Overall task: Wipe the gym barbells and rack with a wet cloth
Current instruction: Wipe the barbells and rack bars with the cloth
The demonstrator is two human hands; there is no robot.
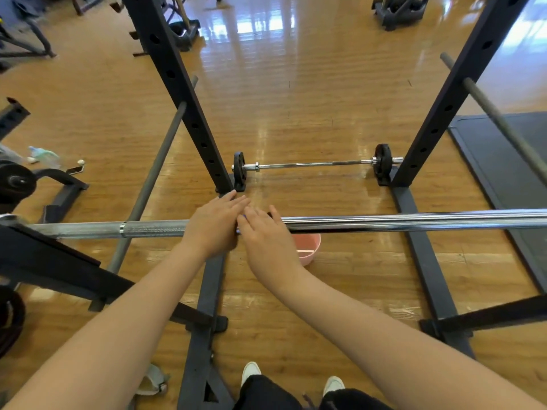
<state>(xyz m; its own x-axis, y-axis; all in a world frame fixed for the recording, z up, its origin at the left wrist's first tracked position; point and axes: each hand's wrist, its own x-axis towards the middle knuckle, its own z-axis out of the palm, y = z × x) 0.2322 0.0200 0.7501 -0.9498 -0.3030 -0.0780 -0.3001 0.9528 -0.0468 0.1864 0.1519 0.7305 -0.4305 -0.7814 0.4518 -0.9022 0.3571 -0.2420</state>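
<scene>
A chrome barbell (384, 221) lies across the black rack at waist height, running from left to right through the view. My left hand (213, 226) is draped over its middle, fingers stretched past the bar. Right beside it, touching, my right hand (266, 241) curls over the bar with the thumb out. A tiny blue speck shows between the two hands; no cloth can be made out. The rack's uprights (183, 93) (444, 113) rise on either side. A smaller barbell (313, 164) with small black plates rests low between the uprights.
A pink bucket (309, 250) stands on the wooden floor just under the bar. Grey safety bars (154, 179) (503, 119) slant along both sides. A dark mat (503, 161) lies at the right. A plastic bottle (44, 155) and a weight plate (16, 182) sit at the left.
</scene>
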